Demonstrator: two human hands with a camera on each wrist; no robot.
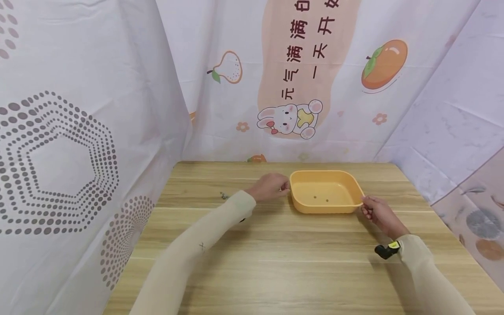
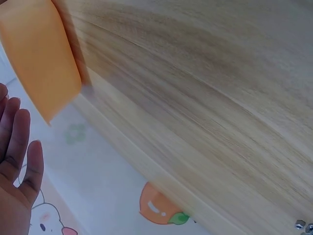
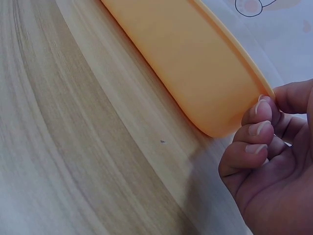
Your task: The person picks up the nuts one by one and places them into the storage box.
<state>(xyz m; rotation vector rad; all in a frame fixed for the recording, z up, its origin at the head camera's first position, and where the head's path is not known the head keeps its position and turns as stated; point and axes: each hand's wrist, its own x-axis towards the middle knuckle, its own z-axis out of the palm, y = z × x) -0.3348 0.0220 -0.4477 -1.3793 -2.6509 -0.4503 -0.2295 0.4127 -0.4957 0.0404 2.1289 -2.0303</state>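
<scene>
A yellow plastic basin [image 1: 327,209], shallow with rounded corners, lies on the wooden table, two small dark nuts [image 1: 315,197] on its floor. My right hand [image 1: 381,214] pinches the rim at its near right corner between thumb and forefinger. The other fingers [image 3: 244,155] curl below that pinch in the right wrist view. At the basin's left rim, my left hand [image 1: 271,187] grips with its fingertips. The left wrist view shows its outer fingers [image 2: 18,134] beside the orange-looking basin wall [image 2: 44,54], with the pinch itself out of frame.
Several small metal nuts [image 1: 223,195] lie on the table [image 1: 275,262] left of the basin, behind the left forearm. Printed cloth [image 1: 220,113] hangs along the table's back edge, and more cloth [image 1: 78,175] hangs at the left.
</scene>
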